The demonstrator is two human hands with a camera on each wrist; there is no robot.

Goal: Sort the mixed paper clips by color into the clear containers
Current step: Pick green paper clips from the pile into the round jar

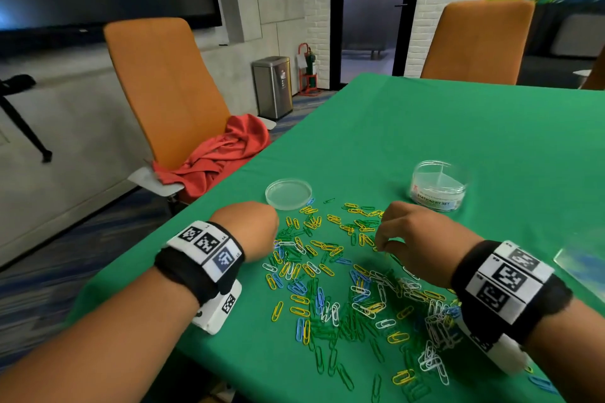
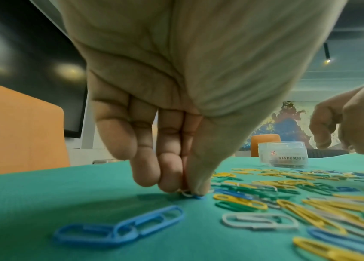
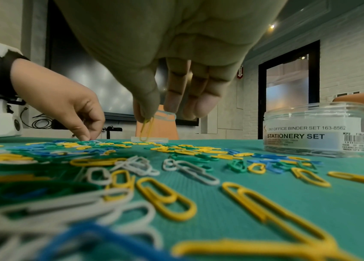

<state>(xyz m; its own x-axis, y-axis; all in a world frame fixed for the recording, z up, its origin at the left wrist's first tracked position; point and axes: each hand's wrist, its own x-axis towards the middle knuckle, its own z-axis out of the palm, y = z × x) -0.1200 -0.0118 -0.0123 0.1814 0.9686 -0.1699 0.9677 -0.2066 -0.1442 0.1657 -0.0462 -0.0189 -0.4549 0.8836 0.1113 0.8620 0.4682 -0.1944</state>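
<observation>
**Clips spread between two hands, jar and lid beyond**

Across the green-covered bench [image 1: 425,127] lies a loose scatter of clips [image 1: 343,285] in yellow, green, blue and white, thickest toward the near right, where white ones tangle in a heap. Nothing stands between the scatter and the two clear containers at its far edge. A shallow round lid [image 1: 288,193] lies flat just beyond the left hand, with a blue clip touching its near rim; its inside looks bare. Well to its right stands a clear jar [image 1: 438,185] labelled "STATIONERY SET", open at the top, with partitions inside. Whether it holds any clips cannot be told from the head view; the wrist views show something dark and blurred low behind its wall.

The left hand [image 2: 176,123] points down at the left edge of the scatter, thumb and fingertips pressed together on a white clip [image 2: 186,192] that lies on the cloth beside a blue one. The right hand [image 3: 165,70] is raised above the middle of the scatter, thumb and forefinger pinching a yellow clip [image 3: 147,129] that hangs clear of the bench.

Two orange chairs [image 1: 170,88] stand at the bench, the left one carrying a crumpled red cloth [image 1: 222,157]. A steel bin [image 1: 272,86] stands by the wall behind.
</observation>
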